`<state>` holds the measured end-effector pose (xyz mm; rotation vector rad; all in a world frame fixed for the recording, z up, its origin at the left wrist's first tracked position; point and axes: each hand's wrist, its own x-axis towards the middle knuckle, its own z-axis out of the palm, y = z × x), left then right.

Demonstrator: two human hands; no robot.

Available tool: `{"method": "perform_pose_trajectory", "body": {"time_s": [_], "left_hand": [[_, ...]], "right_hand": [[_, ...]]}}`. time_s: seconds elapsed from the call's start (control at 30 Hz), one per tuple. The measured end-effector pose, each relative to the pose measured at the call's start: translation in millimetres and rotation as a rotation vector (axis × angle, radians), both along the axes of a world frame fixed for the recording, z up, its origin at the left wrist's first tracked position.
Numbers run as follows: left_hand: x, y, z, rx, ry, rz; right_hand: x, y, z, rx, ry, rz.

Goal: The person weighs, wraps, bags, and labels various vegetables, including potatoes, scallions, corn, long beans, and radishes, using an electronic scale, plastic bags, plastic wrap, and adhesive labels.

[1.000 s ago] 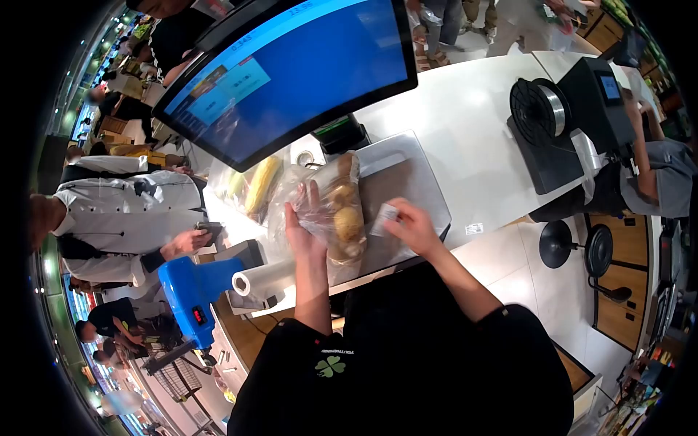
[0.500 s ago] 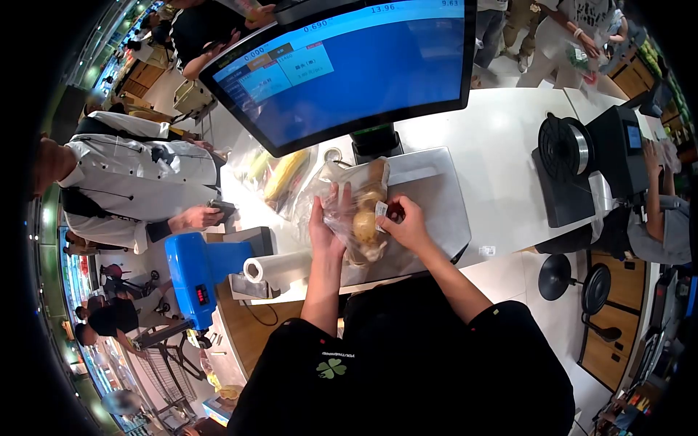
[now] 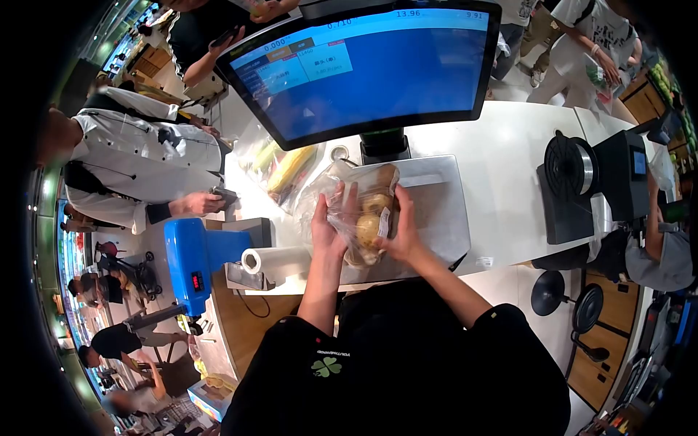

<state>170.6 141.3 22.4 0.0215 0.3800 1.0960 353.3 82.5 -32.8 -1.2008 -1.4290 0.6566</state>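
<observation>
At the centre of the clock there were two bare hands of the person, one left hand [image 3: 329, 231] and one right hand [image 3: 404, 234]. They were at one clear bag [image 3: 378, 198], of which the round brown pieces [image 3: 368, 229] could not be counted exactly, and it carried one white label [image 3: 383, 222]. One monitor [image 3: 363, 87] stood at twelve o'clock, one second bag [image 3: 291, 171] at ten, one metal plate [image 3: 452, 207] at three, and one plastic roll [image 3: 280, 261] at eight. I counted also one black reel [image 3: 559, 161] between two and three o'clock, and two black discs [image 3: 587, 307] near four.
</observation>
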Motion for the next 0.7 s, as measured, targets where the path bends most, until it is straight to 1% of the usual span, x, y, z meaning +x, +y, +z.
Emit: {"method": "perform_pose_trajectory", "body": {"time_s": [0.03, 0.07, 0.13, 0.17, 0.23, 0.27, 0.3, 0.37, 0.4, 0.47, 0.5, 0.57, 0.6, 0.63, 0.67, 0.7], "left_hand": [[2, 1, -1, 0.003, -0.003, 0.009], [4, 0, -2, 0.008, -0.010, 0.017], [5, -3, -2, -0.024, -0.047, 0.015], [6, -3, -1, -0.017, -0.049, 0.038], [10, -9, 4, -0.062, 0.072, 0.037], [15, -9, 4, -0.054, 0.132, 0.086], [19, -12, 7, -0.047, 0.130, 0.117], [23, -21, 20, 0.137, 0.495, 0.099], [22, -23, 26, 0.144, 0.490, 0.125], [20, -33, 32, 0.773, 1.365, -0.161], [21, -38, 19, 1.092, 1.718, -0.011], [33, -48, 47, 1.465, 2.074, -0.029], [50, -47, 52, 0.998, 1.357, 0.053], [44, -47, 61, 0.986, 1.369, 0.083], [38, -47, 70, 1.337, 1.626, 0.212], [32, -46, 79, 1.692, 1.871, 0.345]], "right_hand": [[-4, -9, -6, 0.067, -0.124, 0.026], [-6, -20, -10, 0.073, -0.131, 0.034], [-8, -36, -22, -0.038, -0.139, 0.078], [-6, -36, -24, -0.030, -0.142, 0.101], [-9, -37, -6, 0.080, -0.340, 0.066], [-21, -48, 6, 0.051, -0.320, 0.166], [-26, -64, 18, 0.040, -0.343, 0.223], [-12, -84, 54, 0.005, -0.435, 0.419], [-1, -77, 65, 0.021, -0.444, 0.439], [19, -62, 82, 0.098, -0.367, 0.299], [18, -42, 96, 0.088, -0.318, 0.178], [22, 2, 101, 0.065, -0.468, 0.194], [23, 16, 90, 0.066, -0.328, 0.380], [19, 28, 80, 0.060, -0.187, 0.564], [18, 32, 70, 0.012, -0.097, 0.673], [15, 32, 64, -0.052, -0.057, 0.712]]}}
